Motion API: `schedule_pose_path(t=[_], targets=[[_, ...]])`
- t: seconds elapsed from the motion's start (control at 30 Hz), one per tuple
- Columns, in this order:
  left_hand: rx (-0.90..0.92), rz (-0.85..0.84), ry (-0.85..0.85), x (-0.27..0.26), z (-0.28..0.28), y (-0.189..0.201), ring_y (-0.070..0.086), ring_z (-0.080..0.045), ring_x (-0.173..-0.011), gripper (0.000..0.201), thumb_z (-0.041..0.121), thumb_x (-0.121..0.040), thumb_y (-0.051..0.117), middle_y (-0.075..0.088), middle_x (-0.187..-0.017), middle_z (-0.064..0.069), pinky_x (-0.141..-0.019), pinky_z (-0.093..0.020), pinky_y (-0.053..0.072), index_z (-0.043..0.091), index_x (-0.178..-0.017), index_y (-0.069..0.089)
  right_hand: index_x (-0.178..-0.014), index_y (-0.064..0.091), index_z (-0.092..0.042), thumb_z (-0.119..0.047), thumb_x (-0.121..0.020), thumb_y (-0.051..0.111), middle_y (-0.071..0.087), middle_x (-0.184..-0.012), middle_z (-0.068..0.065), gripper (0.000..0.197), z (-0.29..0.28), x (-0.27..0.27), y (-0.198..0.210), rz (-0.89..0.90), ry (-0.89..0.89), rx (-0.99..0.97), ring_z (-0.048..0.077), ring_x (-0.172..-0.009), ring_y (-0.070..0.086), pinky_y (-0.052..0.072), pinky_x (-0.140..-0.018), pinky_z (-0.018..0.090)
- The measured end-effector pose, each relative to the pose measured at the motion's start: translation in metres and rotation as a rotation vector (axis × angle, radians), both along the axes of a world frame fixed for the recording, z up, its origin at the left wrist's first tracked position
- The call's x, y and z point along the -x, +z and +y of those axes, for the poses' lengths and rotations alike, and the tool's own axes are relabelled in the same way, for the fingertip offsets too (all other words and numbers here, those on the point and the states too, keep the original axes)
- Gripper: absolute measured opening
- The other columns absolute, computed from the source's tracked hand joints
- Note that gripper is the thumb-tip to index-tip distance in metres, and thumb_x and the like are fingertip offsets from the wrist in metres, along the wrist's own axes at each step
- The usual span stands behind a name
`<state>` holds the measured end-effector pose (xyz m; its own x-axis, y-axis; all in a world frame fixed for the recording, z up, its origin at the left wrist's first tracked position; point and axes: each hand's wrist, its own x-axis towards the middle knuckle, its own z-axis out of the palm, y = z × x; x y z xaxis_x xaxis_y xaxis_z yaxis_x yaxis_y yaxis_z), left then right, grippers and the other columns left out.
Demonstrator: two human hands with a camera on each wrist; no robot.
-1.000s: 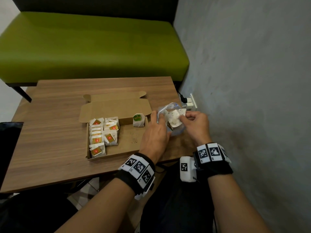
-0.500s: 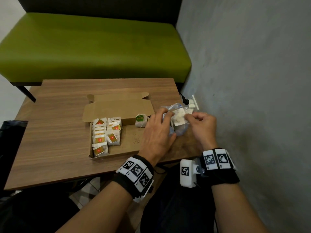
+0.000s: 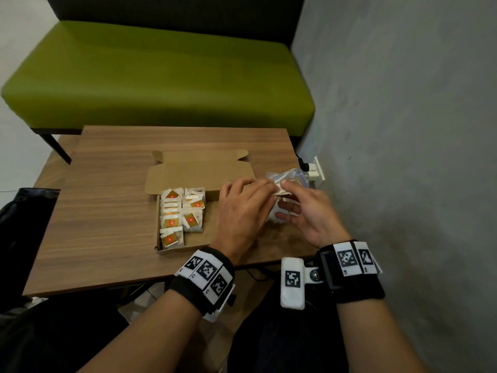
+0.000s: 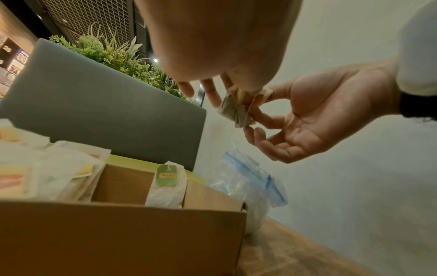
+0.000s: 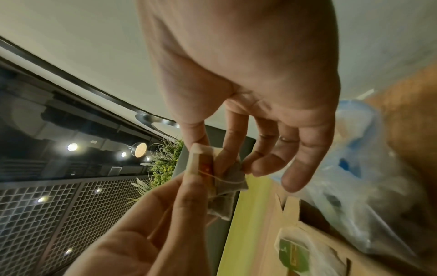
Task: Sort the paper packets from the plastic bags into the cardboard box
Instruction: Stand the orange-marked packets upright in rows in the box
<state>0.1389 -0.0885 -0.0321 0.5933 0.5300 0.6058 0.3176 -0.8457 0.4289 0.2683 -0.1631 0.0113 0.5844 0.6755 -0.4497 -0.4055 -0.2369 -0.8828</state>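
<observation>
Hands, left [image 3: 243,208] and right [image 3: 309,211], pinch one paper packet [image 4: 238,107].

Green bench [image 3: 161,76] behind wooden table [image 3: 107,211]; grey wall [image 3: 403,130] with white socket [image 3: 316,170]

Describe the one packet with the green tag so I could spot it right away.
Find the open cardboard box on the wooden table. Red-and-gold packets crowd its left end. The green-tagged packet stands alone in the far right corner, near the plastic bag, hidden in the head view behind the left hand. It is the only one with a green label.
</observation>
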Motion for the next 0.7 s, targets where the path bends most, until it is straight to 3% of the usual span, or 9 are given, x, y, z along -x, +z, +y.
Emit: schedule_pose_path(t=[0.07,0.13,0.2,0.27,0.3,0.37,0.43,0.5,0.7], targets=[[0.058,-0.005,0.009,0.004,0.002,0.002,0.060,-0.018,-0.093,0.027,0.033,-0.097,0.050,0.073,-0.104,0.003,-0.080,-0.031,0.034,0.017,-0.108,0.069,-0.100,0.071,-0.010,-0.032,-0.090,0.069,0.073,-0.090,0.008,0.024,0.002,0.005,-0.001,0.012,0.009,0.012,0.021,-0.079,0.069,0.055,-0.074,0.040],[0.242,-0.050,-0.001,0.008,0.004,0.006,0.064,-0.016,-0.088,0.024,0.031,-0.099,0.051,0.073,-0.098,0.002,-0.080,-0.033,0.044,0.017,-0.107,0.068,-0.101,0.071,-0.012,-0.038,-0.093,0.064,0.073,-0.090,0.006,0.028,0.004,0.008,-0.003,-0.017,0.020,0.037,0.021,-0.080,0.068,0.055,-0.074,0.039],[0.536,-0.129,-0.019,0.011,0.008,0.010,0.068,-0.012,-0.084,0.019,0.029,-0.100,0.053,0.073,-0.093,0.003,-0.075,-0.041,0.057,0.017,-0.107,0.067,-0.094,0.072,-0.012,-0.035,-0.094,0.064,0.072,-0.085,0.004,0.024,0.003,0.010,-0.004,-0.161,-0.001,0.047,0.020,-0.078,0.067,0.056,-0.069,0.036],[0.757,-0.176,-0.049,0.015,0.012,0.014,0.069,-0.008,-0.083,0.016,0.028,-0.099,0.055,0.072,-0.091,0.005,-0.073,-0.043,0.060,0.018,-0.105,0.067,-0.085,0.072,-0.015,-0.026,-0.091,0.069,0.072,-0.081,0.002,0.013,0.002,0.011,-0.005,-0.371,-0.004,0.027,0.014,-0.074,0.067,0.055,-0.064,0.029],[0.806,-0.176,-0.065,0.016,0.014,0.015,0.069,-0.008,-0.083,0.016,0.028,-0.099,0.055,0.071,-0.090,0.005,-0.073,-0.043,0.060,0.019,-0.104,0.068,-0.087,0.071,-0.016,-0.022,-0.089,0.071,0.072,-0.084,0.001,0.006,0.001,0.011,-0.005,-0.443,0.024,-0.002,0.010,-0.074,0.068,0.054,-0.062,0.025],[0.853,-0.168,-0.109,0.020,0.018,0.015,0.069,-0.010,-0.082,0.015,0.027,-0.099,0.056,0.071,-0.089,0.004,-0.073,-0.045,0.060,0.019,-0.102,0.068,-0.100,0.069,-0.017,-0.018,-0.085,0.076,0.071,-0.092,0.003,0.017,0.002,0.014,-0.005,-0.524,0.103,-0.040,0.012,-0.079,0.070,0.057,-0.064,0.024],[0.878,-0.171,-0.132,0.024,0.020,0.014,0.070,-0.014,-0.080,0.013,0.027,-0.099,0.058,0.071,-0.087,0.003,-0.072,-0.047,0.060,0.020,-0.100,0.069,-0.103,0.069,-0.018,-0.015,-0.083,0.078,0.071,-0.093,0.008,0.021,0.005,0.017,-0.007,-0.549,0.156,-0.047,0.024,-0.083,0.072,0.062,-0.070,0.035],[0.917,-0.193,-0.131,0.028,0.022,0.014,0.071,-0.016,-0.079,0.012,0.025,-0.097,0.060,0.072,-0.086,0.001,-0.072,-0.046,0.060,0.019,-0.100,0.070,-0.095,0.073,-0.016,-0.012,-0.083,0.078,0.073,-0.089,0.007,0.014,0.008,0.022,-0.010,-0.568,0.167,-0.067,0.031,-0.083,0.071,0.062,-0.073,0.043],[1.055,-0.268,-0.089,0.050,0.025,0.013,0.070,-0.010,-0.080,0.016,0.012,-0.095,0.062,0.074,-0.091,0.002,-0.066,-0.025,0.057,0.022,-0.107,0.067,-0.092,0.073,-0.007,-0.010,-0.082,0.077,0.076,-0.086,0.010,0.010,0.009,0.033,-0.017,-0.405,0.111,-0.105,0.023,-0.079,0.073,0.061,-0.070,0.039]])
